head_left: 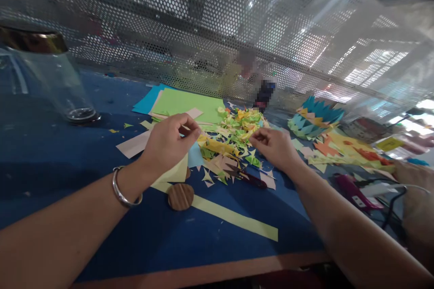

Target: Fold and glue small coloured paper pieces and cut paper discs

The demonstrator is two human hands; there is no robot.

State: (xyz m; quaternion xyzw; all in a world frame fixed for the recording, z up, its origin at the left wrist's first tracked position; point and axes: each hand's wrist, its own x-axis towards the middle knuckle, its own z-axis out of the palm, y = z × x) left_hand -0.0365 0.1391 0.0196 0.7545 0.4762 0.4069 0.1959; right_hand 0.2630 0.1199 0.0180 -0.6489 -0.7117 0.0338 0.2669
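Observation:
My left hand [174,141], a metal bangle on its wrist, hovers with thumb and fingertips pinched together. My right hand [275,148] is pinched likewise, at the right edge of a heap of paper scraps [233,133] in yellow, green and peach. Whatever either pinch holds is too small or hidden to make out. Below the heap lie dark-handled scissors [252,178], partly among the cuttings. Pale yellow paper [174,172] and a light blue piece [195,156] show under my left hand. Nearer me, a round wooden disc [181,197] rests on a long pale yellow strip [237,218].
Green sheets [190,101] and blue sheets [149,101] are stacked behind. A glass jar [63,81] stands left. At right are a zigzag paper crown [315,117], a purple power strip [359,193] with cables, and another person's arm [415,194]. Perforated metal [152,22] rises behind the blue table.

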